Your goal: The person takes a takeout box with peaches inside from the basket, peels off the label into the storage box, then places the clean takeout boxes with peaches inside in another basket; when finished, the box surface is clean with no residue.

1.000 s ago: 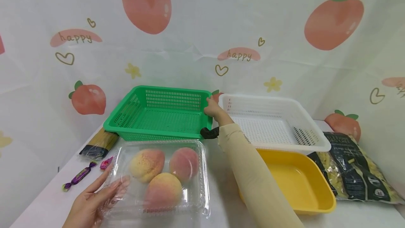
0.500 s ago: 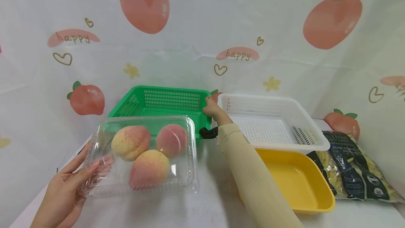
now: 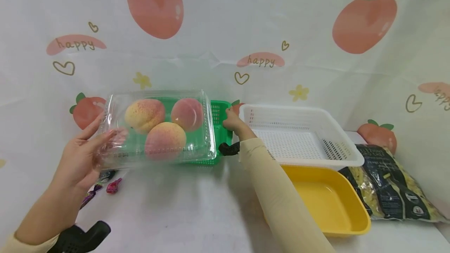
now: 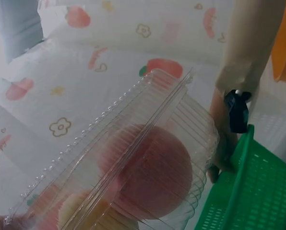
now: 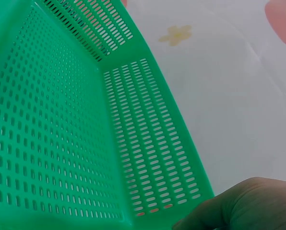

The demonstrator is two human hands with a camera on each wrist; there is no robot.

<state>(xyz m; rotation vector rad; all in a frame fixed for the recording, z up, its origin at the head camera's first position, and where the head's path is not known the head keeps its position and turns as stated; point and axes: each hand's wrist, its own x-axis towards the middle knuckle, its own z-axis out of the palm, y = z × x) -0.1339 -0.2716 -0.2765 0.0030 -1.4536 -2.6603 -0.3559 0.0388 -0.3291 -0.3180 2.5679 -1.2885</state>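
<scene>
My left hand grips the left end of a clear plastic clamshell box and holds it in the air in front of the green basket. Three peaches lie inside the box. Most of the green basket is hidden behind the box in the head view. My right hand grips the green basket's right rim at the far corner; only part of that hand shows in the right wrist view.
A white slotted basket stands right of the green one, overlapping a yellow tray. A dark bag of pasta lies at the far right. Wrapped sweets lie on the white table under the box.
My left hand has lifted the clamshell box of peaches off the table and carried it up and back, in front of the green basket. The right hand has stayed on the basket rim.
</scene>
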